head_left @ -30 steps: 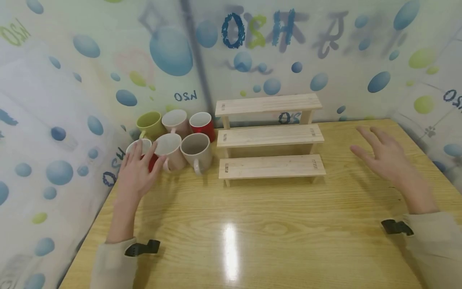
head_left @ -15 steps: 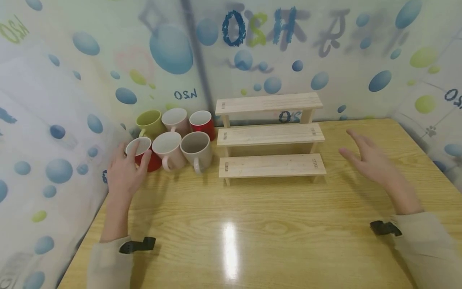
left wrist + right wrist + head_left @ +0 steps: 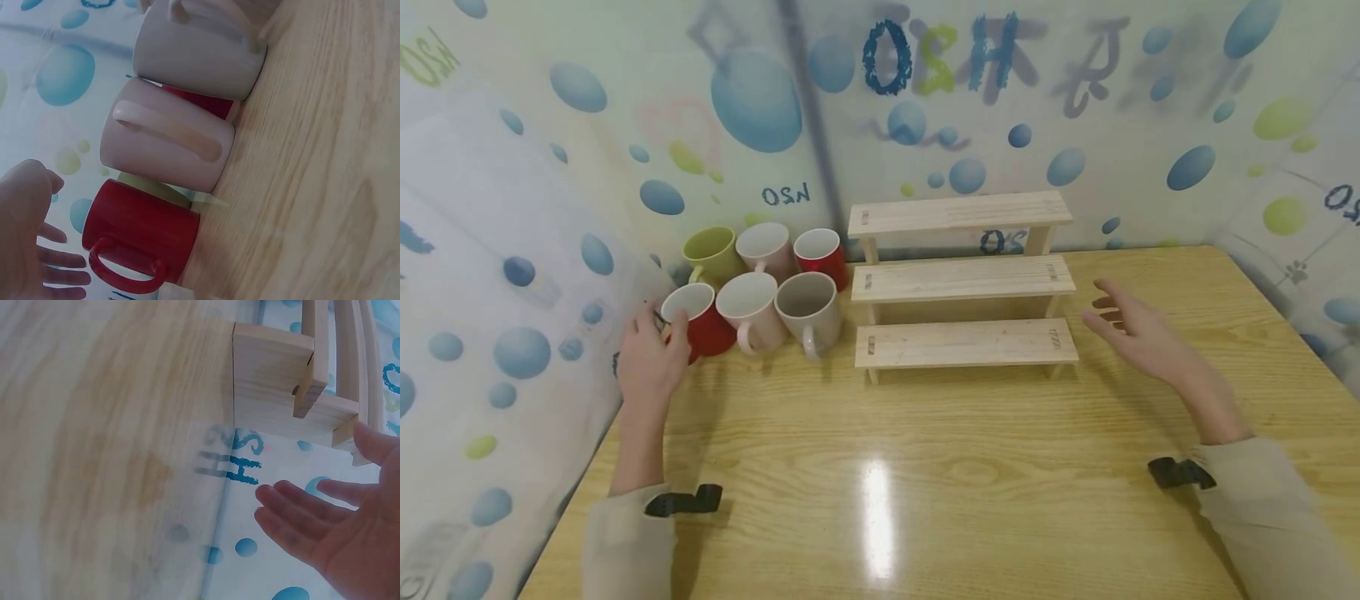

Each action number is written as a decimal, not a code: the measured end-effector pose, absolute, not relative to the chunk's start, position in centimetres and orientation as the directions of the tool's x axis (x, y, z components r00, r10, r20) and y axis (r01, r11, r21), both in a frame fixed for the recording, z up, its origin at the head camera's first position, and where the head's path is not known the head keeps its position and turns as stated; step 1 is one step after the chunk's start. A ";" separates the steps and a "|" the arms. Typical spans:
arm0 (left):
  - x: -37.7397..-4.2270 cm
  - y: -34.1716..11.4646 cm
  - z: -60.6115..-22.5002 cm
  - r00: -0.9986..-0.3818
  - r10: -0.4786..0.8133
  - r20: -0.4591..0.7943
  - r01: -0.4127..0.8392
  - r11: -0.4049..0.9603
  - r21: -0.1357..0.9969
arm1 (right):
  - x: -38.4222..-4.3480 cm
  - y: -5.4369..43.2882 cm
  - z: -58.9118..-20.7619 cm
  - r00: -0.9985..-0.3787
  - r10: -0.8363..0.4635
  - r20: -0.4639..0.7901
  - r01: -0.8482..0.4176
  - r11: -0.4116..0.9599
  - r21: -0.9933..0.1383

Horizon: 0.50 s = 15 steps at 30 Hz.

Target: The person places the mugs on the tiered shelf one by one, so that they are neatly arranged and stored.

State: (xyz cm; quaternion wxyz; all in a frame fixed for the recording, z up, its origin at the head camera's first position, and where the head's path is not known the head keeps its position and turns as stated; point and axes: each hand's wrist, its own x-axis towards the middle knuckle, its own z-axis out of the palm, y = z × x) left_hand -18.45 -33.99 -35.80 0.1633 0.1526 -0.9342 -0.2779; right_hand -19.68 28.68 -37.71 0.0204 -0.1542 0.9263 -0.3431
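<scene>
My left hand (image 3: 649,354) is beside the front-left red mug (image 3: 707,327), its thumb overlapping that mug in the head view. The left wrist view shows the fingers loosely extended, apart from the red mug's handle (image 3: 128,284) and holding nothing. To the mug's right stand a pink mug (image 3: 762,321) and a light grey mug (image 3: 816,315), both upright with handles facing the front. My right hand (image 3: 1150,337) hovers to the right of a three-step wooden shelf (image 3: 966,343). Its fingers are relaxed and spread, with nothing in them.
Behind the front mugs, a back row holds a green mug (image 3: 718,260), a pale pink mug (image 3: 775,257) and a red mug with white inside (image 3: 827,265). Everything stands on a wood-grain table (image 3: 970,467). A patterned sheet (image 3: 625,125) rises behind and along the sides.
My left hand has drawn back from over the red mug's rim to its left side, uncovering the mug. My right hand has moved left, closer to the shelf.
</scene>
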 end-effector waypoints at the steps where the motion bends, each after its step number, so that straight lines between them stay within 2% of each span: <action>1: -18.6 -34.0 -35.8 -0.899 -0.387 0.204 -0.206 0.785 0.585 | -19.7 28.6 -37.7 -0.951 -0.303 0.057 -0.266 0.712 -0.650; 9: -19.4 -34.3 -36.3 -0.870 -0.483 0.095 -0.294 0.664 0.688 | -20.1 27.7 -37.5 -0.948 -0.317 -0.031 -0.214 0.705 -0.676; 15: -19.5 -34.4 -36.4 -0.850 -0.527 -0.010 -0.369 0.581 0.725 | -20.3 27.2 -37.4 -0.943 -0.329 -0.048 -0.212 0.705 -0.676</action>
